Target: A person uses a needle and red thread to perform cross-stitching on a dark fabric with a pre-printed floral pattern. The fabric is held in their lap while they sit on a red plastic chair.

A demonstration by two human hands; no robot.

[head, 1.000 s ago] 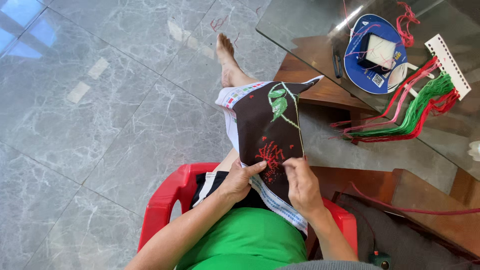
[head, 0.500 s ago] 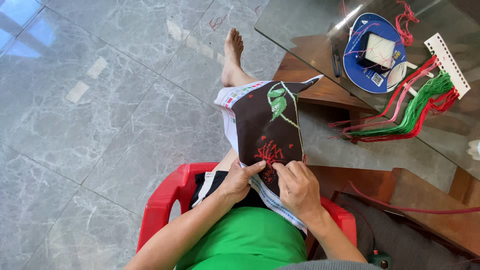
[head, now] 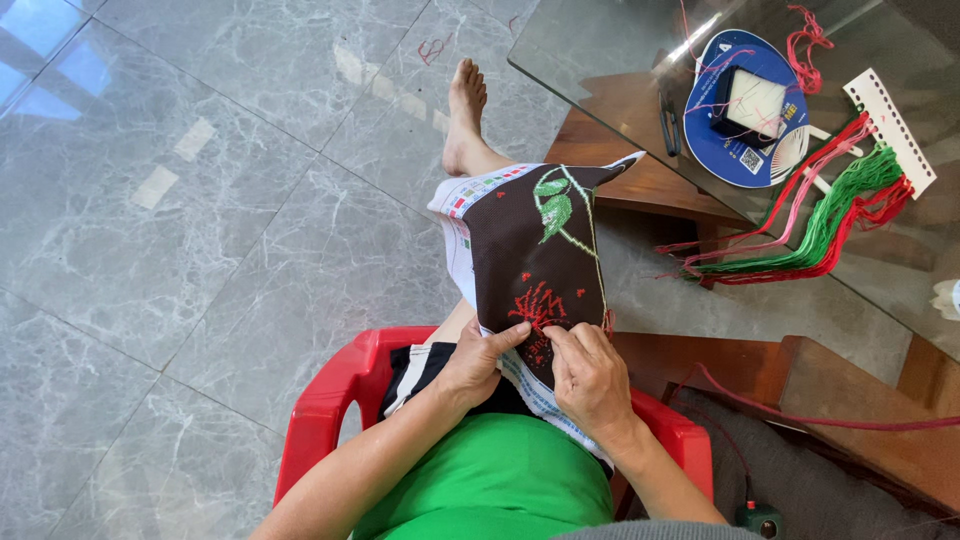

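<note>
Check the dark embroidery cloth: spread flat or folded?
Mostly spread: the dark cloth drapes open over the lap, flower and leaf stitching showing, held by the left hand and right hand.

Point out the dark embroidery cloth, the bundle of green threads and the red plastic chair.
dark embroidery cloth [head: 520, 255], head view, bare dark middle.
bundle of green threads [head: 825, 215], head view, middle of the strands.
red plastic chair [head: 335, 400], head view, left armrest.

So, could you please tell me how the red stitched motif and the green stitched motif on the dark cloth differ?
The red stitched motif sits near the person's body, right at the fingers of the left hand and right hand; the green stitched motif lies at the far end, untouched. The red one is a spiky cluster with scattered dots; the green one is leaf-shaped with a long thin stem. Both are worked on the same dark cloth.
</note>
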